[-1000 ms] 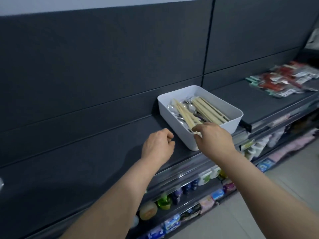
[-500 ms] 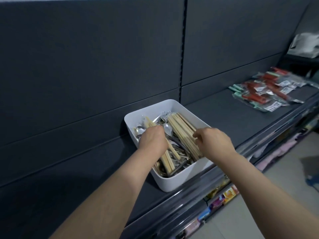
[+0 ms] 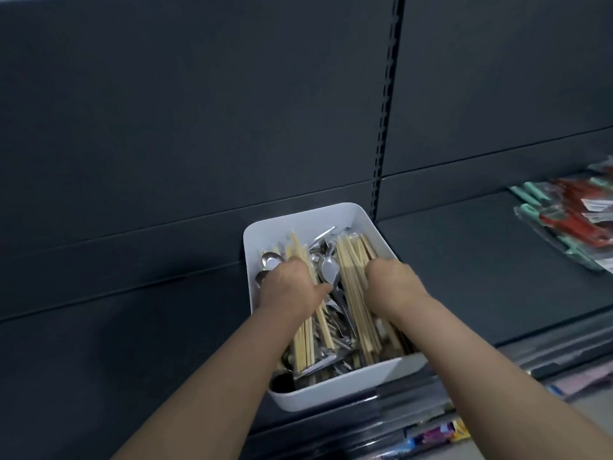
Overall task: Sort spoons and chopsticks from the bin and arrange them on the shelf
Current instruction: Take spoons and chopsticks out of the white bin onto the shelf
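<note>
1. Plastic bin [image 3: 331, 390], white and smooth with round corners, is sitting on the dark, flat shelf [image 3: 464, 260], close to the front edge.
2. Chopsticks [image 3: 351, 260] are lying inside the bin in two bunches, one on the left and one on the right. They are long, thin, pale sticks that look like wood.
3. Spoons [image 3: 328, 270] are lying between and under the bunches. They are shiny and silver, with round bowls and thin handles, all jumbled up.
4. The left hand [image 3: 288, 290] is reaching into the bin and curling its fingers around the left bunch of chopsticks. The sticks are poking out above and below the hand, and the thumb is pointing toward the spoons.
5. The right hand [image 3: 394, 287] is bending its fingers down onto the right bunch. It is blurry, so I cannot tell if it is gripping the sticks or only touching them.
6. Clear packets [image 3: 570, 220] with red and green things inside are lying far off to the right on the shelf.
7. One second ago the left hand was a fist outside the bin. Half a second ago the right hand was hanging at the bin's right side. Now both hands are sitting down on the sticks.
</note>
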The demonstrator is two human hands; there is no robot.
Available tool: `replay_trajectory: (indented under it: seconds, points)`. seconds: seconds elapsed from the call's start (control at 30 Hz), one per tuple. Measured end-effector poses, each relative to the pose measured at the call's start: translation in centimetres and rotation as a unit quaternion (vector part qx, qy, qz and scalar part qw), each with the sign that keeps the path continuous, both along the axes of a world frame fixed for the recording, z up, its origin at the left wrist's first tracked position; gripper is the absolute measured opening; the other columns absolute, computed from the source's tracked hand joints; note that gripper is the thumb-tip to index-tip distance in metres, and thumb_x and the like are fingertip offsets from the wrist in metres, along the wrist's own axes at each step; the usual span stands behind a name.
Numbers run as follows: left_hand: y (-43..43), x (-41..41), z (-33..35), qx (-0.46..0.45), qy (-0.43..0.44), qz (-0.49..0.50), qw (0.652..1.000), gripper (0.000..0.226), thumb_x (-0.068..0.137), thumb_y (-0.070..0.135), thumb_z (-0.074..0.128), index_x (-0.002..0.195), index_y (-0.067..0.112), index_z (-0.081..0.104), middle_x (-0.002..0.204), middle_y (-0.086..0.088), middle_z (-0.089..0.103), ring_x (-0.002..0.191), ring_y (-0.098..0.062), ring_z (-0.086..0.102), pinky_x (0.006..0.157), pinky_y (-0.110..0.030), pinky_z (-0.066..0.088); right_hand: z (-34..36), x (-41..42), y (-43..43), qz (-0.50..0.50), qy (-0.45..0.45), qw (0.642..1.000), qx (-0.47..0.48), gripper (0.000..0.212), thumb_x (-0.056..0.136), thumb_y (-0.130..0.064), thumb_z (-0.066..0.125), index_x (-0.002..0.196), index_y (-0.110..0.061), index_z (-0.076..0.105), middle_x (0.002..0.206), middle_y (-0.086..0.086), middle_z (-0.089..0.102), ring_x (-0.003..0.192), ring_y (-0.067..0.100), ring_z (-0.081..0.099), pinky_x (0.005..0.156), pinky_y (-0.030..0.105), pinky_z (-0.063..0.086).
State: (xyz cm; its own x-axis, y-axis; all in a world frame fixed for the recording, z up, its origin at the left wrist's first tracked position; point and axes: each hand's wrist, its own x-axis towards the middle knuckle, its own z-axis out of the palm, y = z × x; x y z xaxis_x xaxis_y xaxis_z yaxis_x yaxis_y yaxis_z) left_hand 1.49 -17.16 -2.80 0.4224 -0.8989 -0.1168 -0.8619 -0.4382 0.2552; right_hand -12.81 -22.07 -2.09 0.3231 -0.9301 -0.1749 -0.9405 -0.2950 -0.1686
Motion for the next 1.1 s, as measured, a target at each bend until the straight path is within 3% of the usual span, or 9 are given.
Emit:
replay_trajectory:
  seconds: [0.1, 0.27, 0.37, 0.43, 0.53, 0.63, 0.77, 0.93, 1.1]
  points:
    - [-0.6, -1.6, -0.1, 0.024, -0.012, 0.032, 0.999, 0.034, 0.082, 0.034, 0.071, 0.086, 0.014, 0.044, 0.086, -0.004, 0.056, 0.086, -0.026, 0.058, 0.063, -0.03, 0.039, -0.2, -0.5, -0.4, 0.022, -0.03, 0.999, -0.012, 0.014, 0.082, 0.0, 0.049, 0.078, -0.013, 0.053, 0.095, 0.009, 0.063, 0.077, 0.028, 0.054, 0.063, 0.027, 0.041]
    - [-1.2, -1.7, 0.4, -0.027, 0.052, 0.065, 0.996, 0.017, 0.084, 0.018, 0.061, 0.069, 0.013, 0.055, 0.07, -0.002, 0.055, 0.073, -0.024, 0.057, 0.052, -0.028, 0.038, -0.4, -1.5, -1.5, 0.044, -0.095, 0.994, -0.028, 0.023, 0.083, -0.002, 0.05, 0.1, -0.013, 0.062, 0.097, 0.008, 0.066, 0.078, 0.027, 0.055, 0.062, 0.027, 0.042]
    - [-0.4, -1.0, 0.4, -0.121, 0.15, 0.103, 0.976, 0.011, 0.087, 0.022, 0.064, 0.095, 0.016, 0.068, 0.082, 0.002, 0.063, 0.086, -0.023, 0.064, 0.075, -0.032, 0.053, -0.3, -1.2, -1.3, 0.068, -0.139, 0.988, -0.006, 0.031, 0.085, -0.007, 0.052, 0.113, -0.016, 0.062, 0.098, 0.007, 0.067, 0.091, 0.028, 0.061, 0.071, 0.03, 0.05]
    - [0.2, -0.4, 0.5, -0.22, 0.207, 0.136, 0.944, 0.018, 0.087, 0.022, 0.064, 0.104, 0.021, 0.067, 0.083, 0.007, 0.064, 0.082, -0.017, 0.065, 0.077, -0.033, 0.054, 0.2, -0.5, -0.9, 0.085, -0.19, 0.978, -0.015, 0.032, 0.088, -0.012, 0.054, 0.12, -0.015, 0.06, 0.097, 0.006, 0.069, 0.097, 0.027, 0.062, 0.074, 0.029, 0.048]
    - [1.0, 1.7, 1.9, -0.386, 0.245, 0.214, 0.863, 0.017, 0.088, 0.019, 0.061, 0.104, 0.017, 0.067, 0.072, 0.009, 0.061, 0.065, -0.007, 0.059, 0.062, -0.027, 0.048, 1.6, 1.4, -0.4, 0.118, -0.268, 0.954, -0.064, 0.028, 0.09, -0.016, 0.056, 0.117, -0.017, 0.061, 0.092, 0.005, 0.069, 0.093, 0.027, 0.062, 0.067, 0.028, 0.04]
    - [3.0, 5.3, 3.8, -0.462, 0.294, 0.284, 0.787, 0.014, 0.089, 0.018, 0.059, 0.1, 0.014, 0.066, 0.072, 0.002, 0.064, 0.066, -0.012, 0.061, 0.065, -0.028, 0.051, 3.4, 4.5, 0.8, 0.142, -0.315, 0.935, -0.079, 0.043, 0.09, -0.018, 0.058, 0.133, -0.018, 0.054, 0.096, 0.001, 0.069, 0.095, 0.024, 0.062, 0.076, 0.031, 0.046]
    - [7.5, 10.2, 3.7, -0.347, 0.263, 0.303, 0.848, 0.012, 0.091, 0.02, 0.06, 0.082, 0.015, 0.067, 0.071, -0.001, 0.063, 0.066, -0.017, 0.058, 0.067, -0.034, 0.05, 4.0, 9.8, 3.7, 0.187, -0.319, 0.929, -0.024, 0.044, 0.089, -0.018, 0.058, 0.133, -0.015, 0.052, 0.083, -0.001, 0.068, 0.092, 0.022, 0.06, 0.078, 0.028, 0.045]
    - [13.4, 15.8, 0.0, -0.305, 0.207, 0.343, 0.864, 0.017, 0.092, 0.024, 0.062, 0.106, 0.014, 0.063, 0.09, 0.003, 0.066, 0.086, -0.02, 0.063, 0.084, -0.04, 0.054, 1.2, 16.4, 8.5, 0.241, -0.262, 0.934, 0.022, 0.029, 0.086, -0.017, 0.06, 0.115, -0.012, 0.061, 0.084, 0.006, 0.067, 0.092, 0.028, 0.062, 0.072, 0.03, 0.047]
    - [16.6, 20.9, -2.0, -0.188, 0.121, 0.288, 0.931, 0.022, 0.093, 0.024, 0.059, 0.113, 0.015, 0.06, 0.098, 0.002, 0.064, 0.084, -0.017, 0.059, 0.071, -0.03, 0.048, -2.1, 20.9, 11.0, 0.23, -0.192, 0.953, 0.048, 0.031, 0.088, -0.018, 0.062, 0.119, -0.015, 0.058, 0.1, 0.006, 0.064, 0.097, 0.027, 0.06, 0.077, 0.033, 0.05]
